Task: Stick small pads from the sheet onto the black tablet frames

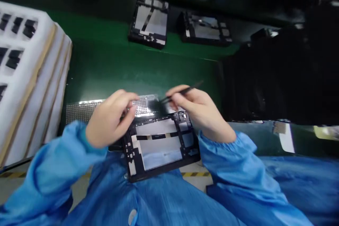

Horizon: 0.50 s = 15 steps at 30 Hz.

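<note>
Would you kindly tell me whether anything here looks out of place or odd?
Yes: the black device frame lies askew, and its near side seems to overhang the front edge of the green bench. I notice no spill or clear damage, though the dark item by the thin tool is blurred.

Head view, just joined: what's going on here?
Someone in blue sleeves is working over an open black device near their lap. Their right hand holds a slim dark tool, its far end blurred near a dotted strip. The left hand is by the strip; whether it holds anything is unclear. Two similar devices sit farther back.
</note>
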Tool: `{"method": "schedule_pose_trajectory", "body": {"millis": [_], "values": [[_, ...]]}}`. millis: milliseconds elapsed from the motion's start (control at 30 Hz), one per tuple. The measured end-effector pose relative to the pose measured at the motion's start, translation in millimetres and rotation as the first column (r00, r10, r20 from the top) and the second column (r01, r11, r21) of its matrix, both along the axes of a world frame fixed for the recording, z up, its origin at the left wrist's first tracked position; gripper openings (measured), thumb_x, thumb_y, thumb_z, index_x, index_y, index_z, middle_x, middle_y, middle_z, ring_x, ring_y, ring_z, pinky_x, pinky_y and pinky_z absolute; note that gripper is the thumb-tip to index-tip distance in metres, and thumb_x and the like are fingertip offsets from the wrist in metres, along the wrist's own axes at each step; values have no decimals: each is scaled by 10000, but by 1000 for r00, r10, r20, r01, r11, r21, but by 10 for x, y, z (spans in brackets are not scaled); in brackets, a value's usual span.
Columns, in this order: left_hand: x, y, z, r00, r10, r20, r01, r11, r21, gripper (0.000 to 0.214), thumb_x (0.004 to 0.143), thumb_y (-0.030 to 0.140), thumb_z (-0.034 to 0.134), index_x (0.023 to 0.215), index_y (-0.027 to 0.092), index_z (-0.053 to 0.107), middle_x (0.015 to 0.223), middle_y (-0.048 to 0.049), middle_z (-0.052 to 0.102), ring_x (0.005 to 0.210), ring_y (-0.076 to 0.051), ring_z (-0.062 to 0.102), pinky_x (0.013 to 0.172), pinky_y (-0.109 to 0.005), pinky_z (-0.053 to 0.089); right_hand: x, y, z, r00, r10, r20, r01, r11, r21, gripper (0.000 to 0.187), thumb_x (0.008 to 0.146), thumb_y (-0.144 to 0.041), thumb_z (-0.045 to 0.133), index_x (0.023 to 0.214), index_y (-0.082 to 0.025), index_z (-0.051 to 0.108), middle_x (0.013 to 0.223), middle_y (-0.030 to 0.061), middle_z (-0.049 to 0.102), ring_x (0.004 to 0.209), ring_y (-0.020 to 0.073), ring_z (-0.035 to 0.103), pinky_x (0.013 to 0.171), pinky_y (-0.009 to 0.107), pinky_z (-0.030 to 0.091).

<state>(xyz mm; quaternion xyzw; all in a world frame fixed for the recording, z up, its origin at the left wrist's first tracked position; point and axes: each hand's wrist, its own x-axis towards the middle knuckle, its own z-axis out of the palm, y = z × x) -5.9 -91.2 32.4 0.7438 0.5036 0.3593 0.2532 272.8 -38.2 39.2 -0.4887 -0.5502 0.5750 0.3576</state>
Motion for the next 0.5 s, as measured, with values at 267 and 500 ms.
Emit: {"method": "schedule_pose_trajectory", "body": {"millis": [267, 500], "values": [[-35, 982, -411, 858, -461, -228, 407, 880, -247, 166, 944, 246, 656, 978, 236, 818, 791, 18, 687, 636, -115, 526, 646, -283, 326, -222, 583, -498, 932, 306, 197, -331, 937, 112, 354, 962, -533, 835, 1084, -208, 764, 1066, 62, 809, 1000, 239, 777, 958, 400, 619], [-38, 927, -426, 817, -478, -322, 403, 873, -273, 243, 962, 281, 579, 1062, 249, 798, 794, 10, 665, 642, -130, 539, 721, -292, 394, -210, 468, -420, 942, 262, 211, -289, 951, 111, 324, 956, -533, 861, 1077, -245, 776, 1050, 30, 796, 951, 201, 768, 893, 333, 657]]}}
